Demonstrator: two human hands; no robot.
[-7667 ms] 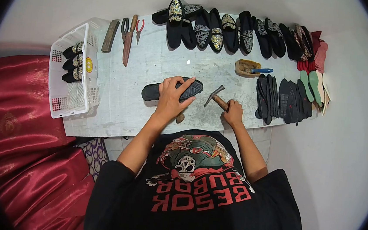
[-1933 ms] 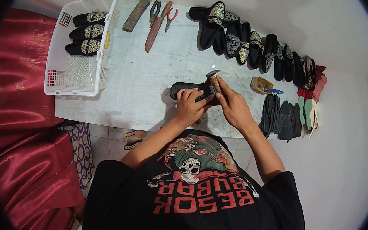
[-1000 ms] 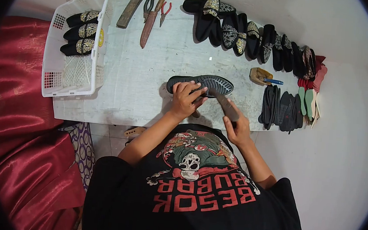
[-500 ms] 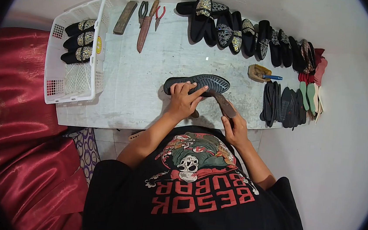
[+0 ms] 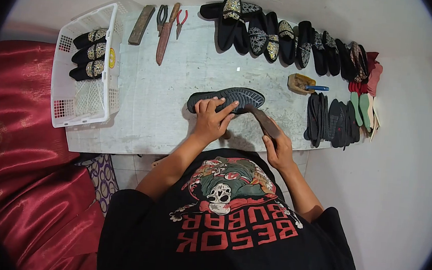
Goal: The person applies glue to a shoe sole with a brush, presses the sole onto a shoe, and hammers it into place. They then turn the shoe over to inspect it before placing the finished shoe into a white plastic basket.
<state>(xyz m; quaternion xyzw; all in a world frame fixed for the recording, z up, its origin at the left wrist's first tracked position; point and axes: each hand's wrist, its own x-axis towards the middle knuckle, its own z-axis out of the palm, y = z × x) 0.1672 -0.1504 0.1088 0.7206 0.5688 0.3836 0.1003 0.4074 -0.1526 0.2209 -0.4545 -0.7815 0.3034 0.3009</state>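
Note:
A black shoe sole (image 5: 245, 95) lies with its ridged tread facing up near the front of the table. Whether an upper is attached beneath cannot be seen. My left hand (image 5: 211, 121) grips it at the near edge, fingers spread across the tread. In my right hand (image 5: 278, 148) is a curved dark brown tool (image 5: 266, 122), its narrow end against the near edge of the sole by my left fingertips. My fingers cover its wider end. A small brown rounded end (image 5: 227, 135) shows beside my left wrist; what it belongs to is hidden.
On the left stands a white basket (image 5: 110, 87) with decorated black shoes. Pliers (image 5: 162, 17), a long knife (image 5: 164, 43) and a wooden block (image 5: 142, 24) lie at the back. Decorated shoes (image 5: 230, 25) line the back right, near a glue container (image 5: 299, 84) and stacked soles (image 5: 318, 118).
The view has shifted slightly, moving the table items a little left and down. My left hand stays on the sole, and my right hand still holds the tool against its edge.

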